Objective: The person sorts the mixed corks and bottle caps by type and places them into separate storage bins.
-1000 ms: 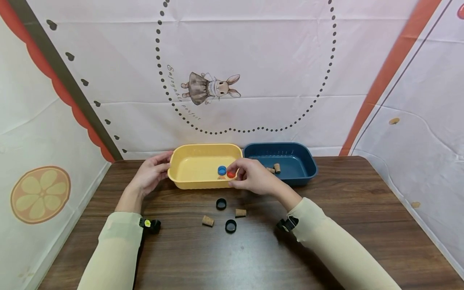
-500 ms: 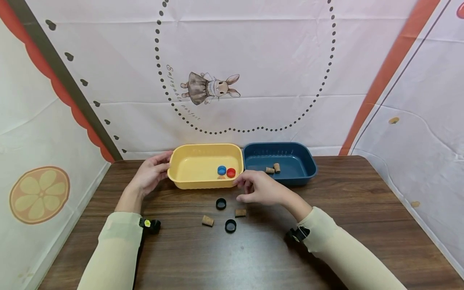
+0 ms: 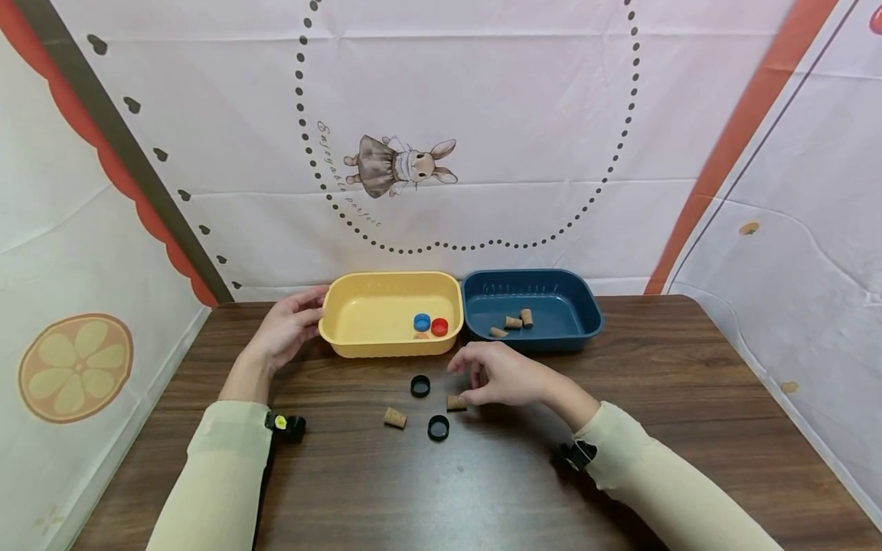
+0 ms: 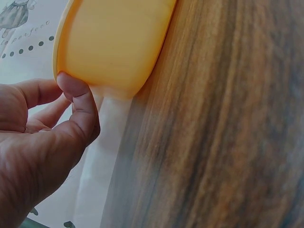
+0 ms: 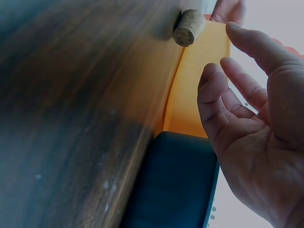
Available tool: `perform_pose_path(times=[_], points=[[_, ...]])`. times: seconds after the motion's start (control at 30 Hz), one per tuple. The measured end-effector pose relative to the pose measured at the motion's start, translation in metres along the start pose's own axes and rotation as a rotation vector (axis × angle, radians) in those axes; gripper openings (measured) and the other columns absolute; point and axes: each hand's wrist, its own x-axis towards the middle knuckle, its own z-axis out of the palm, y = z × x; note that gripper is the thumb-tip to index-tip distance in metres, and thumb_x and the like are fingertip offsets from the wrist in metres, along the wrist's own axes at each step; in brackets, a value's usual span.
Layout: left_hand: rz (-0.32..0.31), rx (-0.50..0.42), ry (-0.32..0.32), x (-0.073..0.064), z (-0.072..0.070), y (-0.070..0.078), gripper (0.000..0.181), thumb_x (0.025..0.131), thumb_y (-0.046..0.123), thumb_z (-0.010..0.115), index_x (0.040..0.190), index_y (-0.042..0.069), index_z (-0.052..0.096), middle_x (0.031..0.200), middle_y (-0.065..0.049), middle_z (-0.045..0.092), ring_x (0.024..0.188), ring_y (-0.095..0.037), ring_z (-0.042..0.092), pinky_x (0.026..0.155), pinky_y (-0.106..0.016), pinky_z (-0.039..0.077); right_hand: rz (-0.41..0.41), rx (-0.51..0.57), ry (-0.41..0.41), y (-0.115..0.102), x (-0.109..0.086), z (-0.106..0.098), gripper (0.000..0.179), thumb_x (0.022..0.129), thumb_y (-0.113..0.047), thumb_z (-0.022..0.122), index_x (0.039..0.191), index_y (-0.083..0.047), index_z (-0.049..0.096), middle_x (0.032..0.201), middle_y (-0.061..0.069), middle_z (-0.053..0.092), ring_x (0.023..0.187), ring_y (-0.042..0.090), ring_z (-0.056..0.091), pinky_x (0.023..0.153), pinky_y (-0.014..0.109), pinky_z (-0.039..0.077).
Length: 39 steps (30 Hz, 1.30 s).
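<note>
At the left end of the yellow tray point(image 3: 389, 350), my left hand point(image 3: 288, 330) holds its rim; the left wrist view shows the thumb point(image 4: 73, 85) against the edge. My right hand point(image 3: 506, 375) is in front of the blue tray point(image 3: 551, 343), its thumb and fingers parted around nothing. Its thumb tip is nearest a cork point(image 3: 455, 403) on the table; in the right wrist view a cork point(image 5: 189, 28) appears apart from the fingers. Inside the yellow tray lie a blue cap point(image 3: 422, 322), a red cap point(image 3: 439, 327) and a partly hidden orange piece point(image 3: 421, 336).
Another cork point(image 3: 395, 418) and two black caps, one farther back point(image 3: 420, 386) and one nearer point(image 3: 438, 428), lie on the wooden table point(image 3: 358, 490). Corks point(image 3: 513, 323) sit in the blue tray. A printed cloth point(image 3: 537, 153) stands behind both trays.
My right hand has left the red cap in the yellow tray, then come back and down toward the cork on the table. The left hand stays at the tray's end.
</note>
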Motion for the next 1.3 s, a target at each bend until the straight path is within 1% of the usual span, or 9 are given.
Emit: perform_pose_path(times=[0.2, 0.33, 0.5, 0.73, 0.9, 1.13, 1.3], points=[[0.007, 0.003, -0.001, -0.001, 0.001, 0.001, 0.059, 0.111, 0.003, 0.053, 0.165, 0.0, 0.032, 0.146, -0.023, 0.044, 0.118, -0.025, 0.059, 0.088, -0.029, 0.059, 0.013, 0.02, -0.035, 0.005, 0.0, 0.004, 0.037, 0.094, -0.017, 0.083, 0.128, -0.008, 0.07, 0.115, 0.009, 0.069, 0.084, 0.011, 0.064, 0.076, 0.03, 0.057], [-0.007, -0.008, 0.002, -0.001, 0.001, 0.003, 0.059, 0.111, 0.003, 0.053, 0.166, 0.001, 0.032, 0.143, -0.021, 0.044, 0.114, -0.022, 0.059, 0.086, -0.027, 0.058, 0.018, 0.029, -0.063, 0.006, 0.001, 0.007, 0.036, 0.094, -0.017, 0.083, 0.126, -0.009, 0.069, 0.114, 0.007, 0.068, 0.085, 0.013, 0.064, 0.077, 0.03, 0.058], [-0.013, -0.01, -0.005, -0.001, 0.001, 0.003, 0.059, 0.111, 0.004, 0.053, 0.166, 0.001, 0.031, 0.142, -0.019, 0.044, 0.114, -0.02, 0.057, 0.085, -0.026, 0.057, 0.023, 0.03, -0.079, 0.006, 0.002, 0.008, 0.033, 0.094, -0.015, 0.083, 0.124, -0.011, 0.069, 0.114, 0.004, 0.067, 0.086, 0.014, 0.065, 0.077, 0.03, 0.058], [-0.011, -0.011, -0.004, -0.001, 0.0, 0.003, 0.058, 0.111, 0.003, 0.053, 0.165, 0.001, 0.032, 0.14, -0.018, 0.044, 0.112, -0.019, 0.057, 0.083, -0.024, 0.057, 0.019, 0.017, -0.11, 0.008, 0.006, 0.011, 0.029, 0.094, -0.016, 0.084, 0.119, -0.015, 0.069, 0.109, -0.001, 0.066, 0.086, 0.011, 0.065, 0.077, 0.029, 0.058], [-0.012, -0.011, -0.004, -0.001, 0.0, 0.003, 0.059, 0.111, 0.003, 0.053, 0.165, 0.001, 0.032, 0.14, -0.017, 0.044, 0.112, -0.019, 0.057, 0.083, -0.024, 0.057, 0.009, 0.012, -0.115, 0.008, 0.007, 0.012, 0.027, 0.093, -0.014, 0.084, 0.116, -0.015, 0.07, 0.106, -0.002, 0.066, 0.086, 0.012, 0.065, 0.076, 0.028, 0.057], [-0.016, -0.019, -0.002, -0.001, 0.0, 0.003, 0.059, 0.111, 0.003, 0.053, 0.166, 0.001, 0.032, 0.139, -0.017, 0.044, 0.112, -0.018, 0.057, 0.083, -0.023, 0.057, 0.021, -0.007, -0.126, 0.009, 0.008, 0.013, 0.023, 0.094, -0.013, 0.082, 0.114, -0.017, 0.071, 0.101, -0.003, 0.068, 0.087, 0.013, 0.065, 0.077, 0.028, 0.057], [-0.02, -0.019, 0.001, -0.001, 0.001, 0.003, 0.059, 0.111, 0.004, 0.053, 0.166, 0.002, 0.032, 0.14, -0.017, 0.045, 0.113, -0.018, 0.058, 0.084, -0.025, 0.057, 0.015, -0.003, -0.136, 0.009, 0.007, 0.013, 0.02, 0.095, -0.012, 0.081, 0.112, -0.016, 0.072, 0.099, -0.005, 0.069, 0.088, 0.014, 0.066, 0.078, 0.028, 0.057]])
